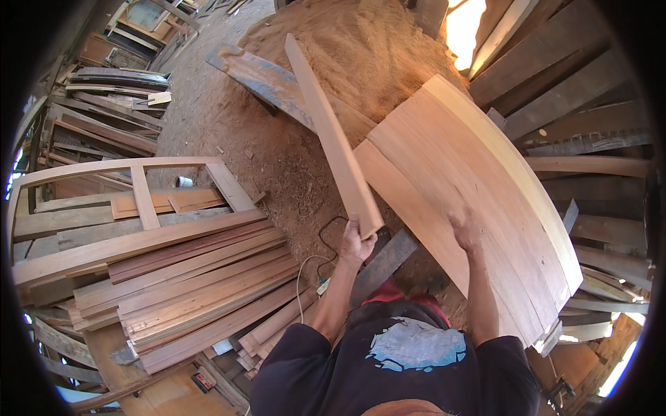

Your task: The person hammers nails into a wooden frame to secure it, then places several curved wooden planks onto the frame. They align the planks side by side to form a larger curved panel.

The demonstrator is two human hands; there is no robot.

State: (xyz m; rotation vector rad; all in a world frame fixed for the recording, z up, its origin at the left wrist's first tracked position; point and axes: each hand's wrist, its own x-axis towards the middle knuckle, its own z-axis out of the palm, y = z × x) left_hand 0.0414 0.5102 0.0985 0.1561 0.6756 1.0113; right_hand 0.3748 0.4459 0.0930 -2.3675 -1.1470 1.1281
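My left hand (357, 244) is closed around the near end of a long, narrow wooden plank (329, 132), which stretches away from me, tilted to the left at its far end. A wide panel of several light-brown boards (465, 166) lies to the right, with a paler strip along its right side. Over the panel's middle is my right hand (466, 232), its fingers apart and nothing gripped in them. Whether its fingers press on the wood or hover just above, I cannot tell. The plank's lower part runs close beside the panel's left edge.
A heap of sawdust (333, 55) lies at the back, with a worn bluish board (260, 76) before it. On the left, a wooden frame (142, 201) rests beside stacked planks (201, 298). Dark boards (576, 83) line the right. A cable (300, 281) runs near my left arm.
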